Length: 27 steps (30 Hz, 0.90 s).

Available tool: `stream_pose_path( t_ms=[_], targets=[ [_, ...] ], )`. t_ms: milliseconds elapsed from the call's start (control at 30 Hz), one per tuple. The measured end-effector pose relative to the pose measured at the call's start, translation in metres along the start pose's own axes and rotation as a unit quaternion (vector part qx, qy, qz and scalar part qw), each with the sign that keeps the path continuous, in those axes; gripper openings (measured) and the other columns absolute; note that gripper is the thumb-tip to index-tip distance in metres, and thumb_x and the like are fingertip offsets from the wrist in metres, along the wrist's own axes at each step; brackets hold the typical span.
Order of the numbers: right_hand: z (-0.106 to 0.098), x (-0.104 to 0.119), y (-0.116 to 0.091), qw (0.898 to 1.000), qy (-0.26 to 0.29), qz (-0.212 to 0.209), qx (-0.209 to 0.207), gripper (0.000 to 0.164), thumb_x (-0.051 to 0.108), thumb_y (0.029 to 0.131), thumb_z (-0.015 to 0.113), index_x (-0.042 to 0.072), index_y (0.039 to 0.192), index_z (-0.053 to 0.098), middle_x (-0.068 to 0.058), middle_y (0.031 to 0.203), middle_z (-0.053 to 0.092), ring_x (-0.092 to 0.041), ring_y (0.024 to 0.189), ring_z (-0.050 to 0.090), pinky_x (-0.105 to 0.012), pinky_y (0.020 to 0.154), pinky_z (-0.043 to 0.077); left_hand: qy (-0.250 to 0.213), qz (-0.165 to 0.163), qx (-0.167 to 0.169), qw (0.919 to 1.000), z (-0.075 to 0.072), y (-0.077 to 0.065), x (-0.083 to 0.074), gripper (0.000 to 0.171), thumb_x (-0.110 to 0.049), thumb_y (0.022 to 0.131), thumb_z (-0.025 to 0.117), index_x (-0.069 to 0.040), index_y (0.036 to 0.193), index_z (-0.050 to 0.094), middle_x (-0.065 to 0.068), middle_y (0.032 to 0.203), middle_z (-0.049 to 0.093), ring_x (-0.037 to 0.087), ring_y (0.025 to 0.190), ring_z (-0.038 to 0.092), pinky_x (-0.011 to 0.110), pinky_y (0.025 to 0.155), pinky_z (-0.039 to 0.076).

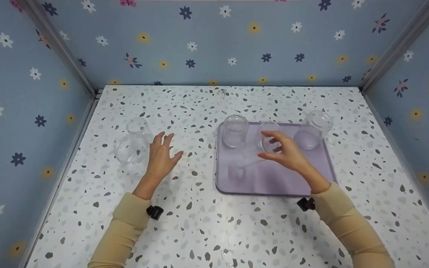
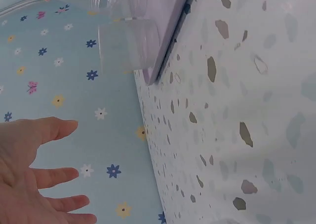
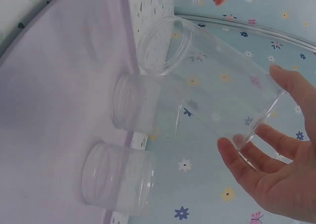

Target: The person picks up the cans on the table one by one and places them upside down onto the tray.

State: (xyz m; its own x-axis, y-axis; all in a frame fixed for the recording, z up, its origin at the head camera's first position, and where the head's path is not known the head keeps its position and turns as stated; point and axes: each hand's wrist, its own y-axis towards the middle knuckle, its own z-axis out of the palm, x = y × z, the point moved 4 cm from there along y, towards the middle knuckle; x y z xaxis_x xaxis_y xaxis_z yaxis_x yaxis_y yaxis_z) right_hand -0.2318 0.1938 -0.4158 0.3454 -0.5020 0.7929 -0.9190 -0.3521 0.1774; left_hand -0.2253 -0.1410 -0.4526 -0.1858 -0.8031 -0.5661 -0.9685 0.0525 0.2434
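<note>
Beige sleeves (image 1: 121, 234) nearest, black wrist cameras (image 1: 155, 212) strapped on. On left, left hand (image 1: 159, 158) with fingers spread, gripping nothing, just beside pair of clear jars (image 1: 132, 149) on speckled table (image 1: 199, 230). On right, right hand (image 1: 283, 150) with thumb and fingers curved round one end of tilted jar (image 3: 232, 81), above lilac tray (image 1: 289, 180). Two standing jars (image 1: 235, 131) at tray's far left and far right. Floral panel (image 1: 214, 41) beyond.

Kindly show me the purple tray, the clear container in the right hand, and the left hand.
Purple tray (image 1: 283, 181): head view, bare surface near lower edge.
Held clear container (image 3: 224, 83): right wrist view, side wall.
Left hand (image 1: 160, 157): head view, back of the hand.
</note>
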Motion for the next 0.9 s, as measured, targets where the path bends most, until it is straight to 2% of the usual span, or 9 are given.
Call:
stream_pose_path(
  t_ms=[233, 500, 733, 900],
  targets=[
    [-0.011, -0.001, 0.000, 0.995, -0.085, -0.027, 0.038, 0.062, 0.021, 0.069, 0.077, 0.001, 0.122, 0.051, -0.017, 0.116, 0.054, -0.028, 0.089, 0.053, -0.040, 0.068, 0.048, 0.038, -0.027, 0.039, 0.9981, -0.010, 0.001, 0.016, 0.057, -0.020, 0.079, 0.066, 0.003, 0.126, 0.043, 0.031, 0.134, 0.021, 0.047, 0.125, 0.014, 0.063, 0.096, 0.010],
    [-0.028, -0.001, -0.006, 0.987, -0.143, -0.007, 0.075, 0.063, 0.024, 0.071, 0.075, -0.001, 0.122, 0.049, -0.018, 0.116, 0.052, -0.028, 0.093, 0.051, -0.039, 0.070, 0.047, 0.086, -0.087, 0.086, 0.9888, -0.023, 0.003, 0.038, 0.063, -0.024, 0.081, 0.064, 0.001, 0.132, 0.037, 0.033, 0.137, 0.008, 0.051, 0.125, -0.001, 0.068, 0.091, -0.001],
    [-0.046, 0.000, -0.013, 0.978, -0.190, -0.025, 0.080, 0.061, 0.022, 0.070, 0.076, -0.002, 0.119, 0.051, -0.015, 0.110, 0.056, -0.025, 0.088, 0.052, -0.037, 0.069, 0.046, 0.094, -0.125, 0.097, 0.9829, -0.033, 0.005, 0.056, 0.065, -0.027, 0.081, 0.063, -0.001, 0.134, 0.034, 0.035, 0.137, 0.002, 0.054, 0.123, -0.006, 0.070, 0.088, -0.003],
    [-0.057, -0.001, -0.018, 0.975, -0.201, -0.019, 0.090, 0.061, 0.024, 0.070, 0.075, -0.002, 0.119, 0.051, -0.015, 0.106, 0.055, -0.026, 0.087, 0.051, -0.038, 0.068, 0.045, 0.098, -0.149, 0.103, 0.9786, -0.036, 0.006, 0.064, 0.071, -0.033, 0.079, 0.065, -0.005, 0.135, 0.033, 0.036, 0.136, -0.001, 0.056, 0.121, -0.010, 0.072, 0.086, -0.005]
  ],
)
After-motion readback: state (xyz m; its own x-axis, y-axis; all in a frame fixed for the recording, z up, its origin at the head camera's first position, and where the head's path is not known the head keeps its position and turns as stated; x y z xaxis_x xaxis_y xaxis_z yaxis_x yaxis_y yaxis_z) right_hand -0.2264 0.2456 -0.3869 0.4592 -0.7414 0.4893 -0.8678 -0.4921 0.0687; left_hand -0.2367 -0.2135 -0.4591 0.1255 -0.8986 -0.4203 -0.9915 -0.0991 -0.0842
